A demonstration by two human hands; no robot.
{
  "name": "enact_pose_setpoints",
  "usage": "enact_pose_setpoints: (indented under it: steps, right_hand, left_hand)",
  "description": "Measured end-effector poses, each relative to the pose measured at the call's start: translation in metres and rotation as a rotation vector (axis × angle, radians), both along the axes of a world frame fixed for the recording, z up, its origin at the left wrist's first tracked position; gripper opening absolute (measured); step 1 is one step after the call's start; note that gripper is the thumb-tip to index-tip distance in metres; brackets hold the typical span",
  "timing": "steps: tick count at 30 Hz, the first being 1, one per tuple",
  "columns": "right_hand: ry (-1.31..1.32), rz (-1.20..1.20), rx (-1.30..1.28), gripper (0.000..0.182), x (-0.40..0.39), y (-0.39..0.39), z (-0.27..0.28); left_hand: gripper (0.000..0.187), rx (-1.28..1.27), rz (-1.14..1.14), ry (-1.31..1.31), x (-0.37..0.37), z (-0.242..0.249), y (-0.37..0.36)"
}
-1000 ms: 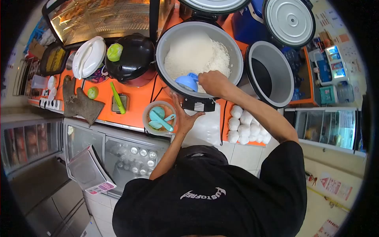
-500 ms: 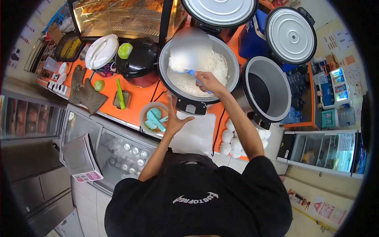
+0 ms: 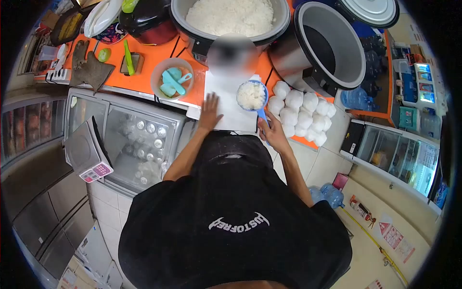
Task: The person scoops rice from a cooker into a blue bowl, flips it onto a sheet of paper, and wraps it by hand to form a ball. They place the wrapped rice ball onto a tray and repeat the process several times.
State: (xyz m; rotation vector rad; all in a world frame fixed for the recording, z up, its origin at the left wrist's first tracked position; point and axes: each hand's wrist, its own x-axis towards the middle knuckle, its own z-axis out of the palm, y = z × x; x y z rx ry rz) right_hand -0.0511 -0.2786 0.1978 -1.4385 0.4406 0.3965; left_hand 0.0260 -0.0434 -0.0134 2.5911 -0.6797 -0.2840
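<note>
My right hand (image 3: 274,134) is closed around the handle of a blue scoop (image 3: 262,113). White cooked rice (image 3: 250,95) fills its bowl, which is over the right side of a stack of white paper sheets (image 3: 225,108). On the left part of the paper lies my left hand (image 3: 210,113), fingers stretched out and holding nothing. Beyond the paper stands a large rice cooker (image 3: 279,34) with its lid off and plenty of rice inside. A blurred patch hides part of its front.
Several white wrapped bundles (image 3: 301,113) are piled right of the paper. Behind them is a second open cooker pot (image 3: 353,53). To the left, a bowl (image 3: 156,79) holds turquoise utensils. A grey glove (image 3: 91,67) lies farther left; a scale (image 3: 89,149) stands on the glass-topped freezer (image 3: 115,164).
My right hand has brought the blue scoop, heaped with rice, out of the cooker and over the paper. My left hand has lowered from mid-air onto the paper. The view has tilted down.
</note>
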Motion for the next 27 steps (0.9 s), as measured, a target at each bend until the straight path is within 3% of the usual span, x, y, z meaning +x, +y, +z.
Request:
enact_pose_setpoints:
  steps: [1, 4, 5, 7, 10, 11, 13, 15, 16, 17, 19, 20, 21, 23, 25, 26, 27]
  right_hand:
    - [-0.021, 0.003, -0.142, 0.050, 0.002, 0.003, -0.007]
    - [-0.585, 0.037, -1.058, 0.064, 0.021, 0.027, -0.079]
    - [-0.592, 0.037, -1.052, 0.064, 0.023, 0.041, -0.112]
    - [-0.367, 0.489, -1.661, 0.078, 0.012, 0.065, -0.180]
    - [-0.585, 0.568, -1.648, 0.083, -0.005, 0.049, -0.196]
    - [-0.474, 0.641, -1.711, 0.085, 0.001, 0.039, -0.194]
    - [-0.456, 0.466, -1.765, 0.086, 0.007, 0.061, -0.202]
    - [-0.414, 0.474, -1.673, 0.086, 0.003, 0.068, -0.202]
    - [-0.347, 0.630, -1.600, 0.089, 0.005, 0.051, -0.196]
    - [-0.362, 0.615, -1.608, 0.089, 0.017, 0.059, -0.197]
    - [-0.336, 0.323, -1.565, 0.086, 0.007, 0.086, -0.200]
    - [-0.240, 0.400, -1.394, 0.088, 0.002, 0.088, -0.194]
    - [-0.243, 0.386, -1.400, 0.088, 0.007, 0.077, -0.185]
    - [-0.240, 0.632, -0.973, 0.097, 0.005, 0.047, -0.166]
    - [-0.163, 0.595, -0.908, 0.092, 0.006, 0.035, -0.138]
    - [-0.361, 0.298, -0.908, 0.087, 0.001, 0.029, -0.129]
    - [-0.557, -0.003, -0.892, 0.083, 0.003, 0.023, -0.123]
  left_hand:
    - [0.104, 0.032, 0.049, 0.013, 0.007, -0.007, 0.005]
    - [0.117, 0.088, 0.041, -0.010, 0.012, -0.017, 0.013]
    - [0.120, 0.128, 0.044, -0.007, 0.013, -0.015, 0.012]
    - [0.123, 0.173, 0.036, 0.000, 0.014, -0.012, 0.014]
    - [0.123, 0.344, -0.016, -0.043, 0.018, 0.004, 0.013]
    - [0.122, 0.411, -0.016, 0.016, 0.019, 0.015, 0.008]
    - [0.121, 0.378, -0.009, -0.073, 0.010, -0.008, 0.011]
    - [0.122, 0.399, 0.014, -0.070, 0.014, -0.003, 0.007]
    - [0.126, 0.371, 0.020, -0.110, 0.014, -0.007, 0.008]
    - [0.126, 0.375, 0.023, -0.094, 0.015, -0.012, 0.007]
    - [0.127, 0.417, 0.034, -0.134, 0.013, -0.013, 0.004]
    - [0.127, 0.416, 0.022, -0.128, 0.005, -0.009, 0.004]
    - [0.116, 0.503, -0.022, -0.062, 0.013, 0.012, 0.001]
    - [0.106, 0.587, -0.077, 0.001, 0.022, 0.016, -0.001]
    - [0.078, 0.744, -0.135, -0.034, 0.044, 0.006, -0.004]
    - [0.064, 0.584, -0.091, 0.029, 0.056, 0.015, -0.005]
    - [0.064, 0.578, -0.087, 0.026, 0.068, 0.009, -0.007]
